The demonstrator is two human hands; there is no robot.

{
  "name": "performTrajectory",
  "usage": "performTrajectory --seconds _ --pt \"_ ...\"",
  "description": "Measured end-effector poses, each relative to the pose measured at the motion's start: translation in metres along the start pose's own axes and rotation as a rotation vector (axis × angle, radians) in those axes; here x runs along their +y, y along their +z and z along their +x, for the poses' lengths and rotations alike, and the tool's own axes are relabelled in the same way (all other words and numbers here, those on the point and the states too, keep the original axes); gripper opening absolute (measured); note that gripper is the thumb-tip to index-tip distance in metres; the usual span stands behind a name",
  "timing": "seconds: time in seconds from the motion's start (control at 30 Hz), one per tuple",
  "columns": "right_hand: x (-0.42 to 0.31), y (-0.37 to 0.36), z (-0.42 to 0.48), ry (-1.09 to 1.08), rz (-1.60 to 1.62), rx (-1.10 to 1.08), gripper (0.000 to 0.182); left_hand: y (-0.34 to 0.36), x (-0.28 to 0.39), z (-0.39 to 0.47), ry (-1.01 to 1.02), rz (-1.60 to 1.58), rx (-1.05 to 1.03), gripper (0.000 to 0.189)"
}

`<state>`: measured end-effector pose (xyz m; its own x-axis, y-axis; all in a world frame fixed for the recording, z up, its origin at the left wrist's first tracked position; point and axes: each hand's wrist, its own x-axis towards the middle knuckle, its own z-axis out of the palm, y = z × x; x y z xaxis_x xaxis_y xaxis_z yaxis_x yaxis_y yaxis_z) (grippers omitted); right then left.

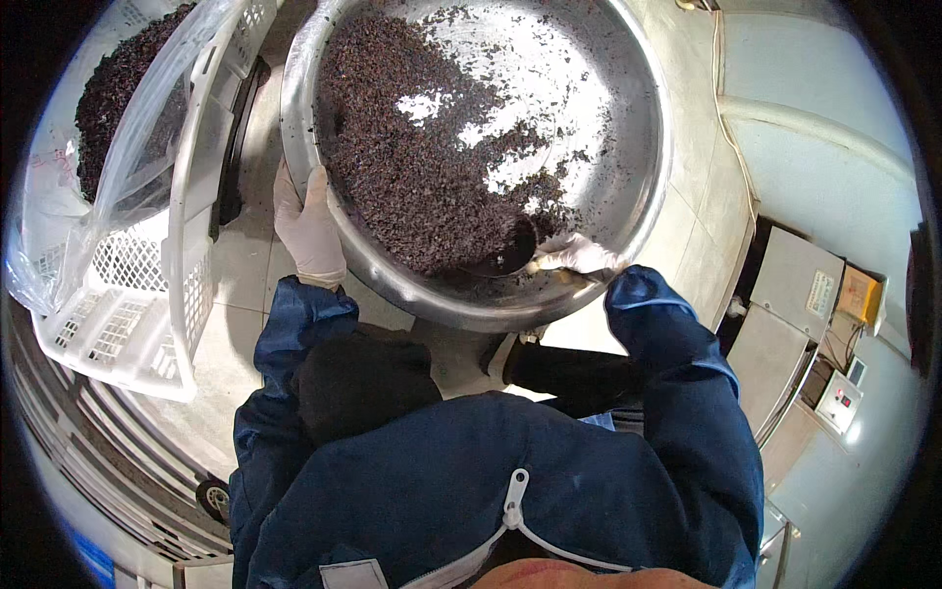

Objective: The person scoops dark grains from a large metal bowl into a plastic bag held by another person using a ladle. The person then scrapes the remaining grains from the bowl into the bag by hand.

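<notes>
A wide stainless-steel basin point(631, 147) stands before me, with dark, crumbly granules point(397, 169) heaped over its left and near side. My left hand point(312, 232), in a pale glove, grips the basin's left rim, thumb over the top. Inside the near right part of the basin, my gloved right hand point(578, 254) holds a scoop point(508, 254) by its handle. The scoop's dark round bowl sits against the edge of the heap, partly among the granules. Bare shiny metal with scattered crumbs shows across the far right of the basin floor.
At left, a white perforated plastic crate point(132, 261) holds a clear plastic bag point(140, 110) with more dark granules point(110, 96). Metal slats point(110, 434) and a small wheel point(213, 499) lie lower left. Grey cabinets point(795, 283) and a control box point(839, 401) line the right wall.
</notes>
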<state>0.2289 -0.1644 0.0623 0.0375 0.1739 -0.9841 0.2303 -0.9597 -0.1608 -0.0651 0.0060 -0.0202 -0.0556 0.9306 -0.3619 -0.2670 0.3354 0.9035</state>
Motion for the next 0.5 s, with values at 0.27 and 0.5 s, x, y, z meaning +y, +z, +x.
performTrajectory --seconds 0.27,0.5 --pt "-0.096 0.050 -0.010 -0.169 0.328 -0.063 0.023 -0.001 -0.004 0.006 0.018 -0.032 -0.038 0.043" --pt "-0.060 -0.025 -0.051 -0.055 -0.547 0.125 0.030 0.001 0.002 -0.004 0.030 0.029 -0.053 0.044"
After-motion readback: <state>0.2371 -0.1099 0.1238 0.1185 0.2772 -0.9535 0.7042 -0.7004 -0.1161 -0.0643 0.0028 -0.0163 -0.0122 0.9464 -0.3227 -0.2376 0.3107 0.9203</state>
